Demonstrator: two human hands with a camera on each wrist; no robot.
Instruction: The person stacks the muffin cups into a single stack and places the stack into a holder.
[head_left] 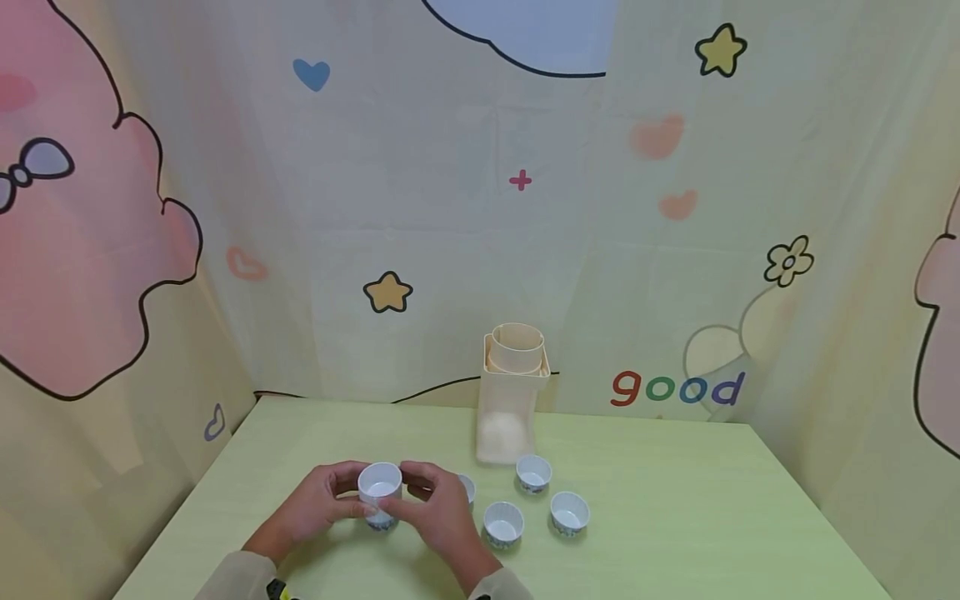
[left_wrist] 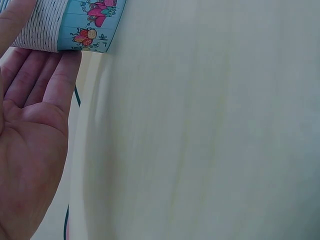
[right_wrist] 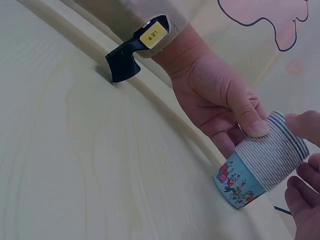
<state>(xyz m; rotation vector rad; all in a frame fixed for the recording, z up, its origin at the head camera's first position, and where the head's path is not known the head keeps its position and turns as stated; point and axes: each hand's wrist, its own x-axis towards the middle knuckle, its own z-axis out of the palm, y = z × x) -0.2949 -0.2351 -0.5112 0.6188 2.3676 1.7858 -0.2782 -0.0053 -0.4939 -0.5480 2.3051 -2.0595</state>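
Observation:
Both hands hold a nested stack of paper cups upright just above the table, at front left of centre. My left hand grips its left side, thumb in front and fingers behind. On the opposite side my right hand holds it between thumb and fingers near the top rims. In the right wrist view the stack shows many white rims above one light blue, fruit-printed wall. The left wrist view shows the stack lying across the left fingers.
Single paper cups stand right of the hands: a front one, a right one, a rear one, and one partly hidden by the right hand. Behind them is a beige cup dispenser by the patterned curtain.

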